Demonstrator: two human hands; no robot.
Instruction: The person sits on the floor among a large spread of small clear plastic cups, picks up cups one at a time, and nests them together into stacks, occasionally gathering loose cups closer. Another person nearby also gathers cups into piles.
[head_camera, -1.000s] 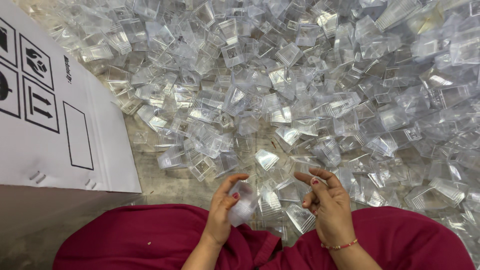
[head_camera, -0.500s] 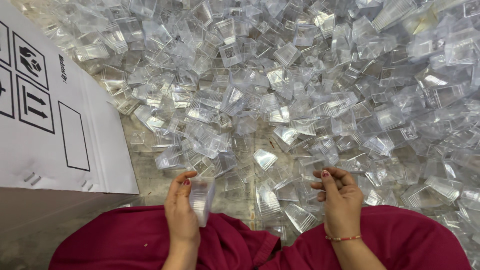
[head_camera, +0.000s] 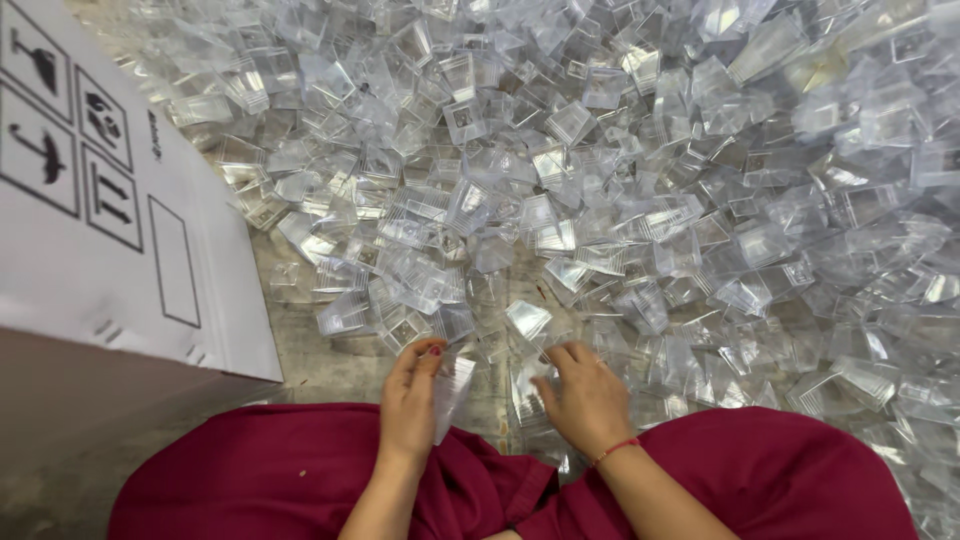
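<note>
Near lap: left hand (head_camera: 408, 405) fingers pinching clear box (head_camera: 452, 388); right hand (head_camera: 585, 395) fingers spread, tips hidden.

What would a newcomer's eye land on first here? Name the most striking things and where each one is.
First, the huge heap of clear plastic pieces spread over the floor, filling the top and right of the view. Next, the white cardboard box with black symbols at the left edge. At the bottom centre, over a dark red garment, the left hand holds a clear piece, and the right hand rests on the heap's near edge.
</note>
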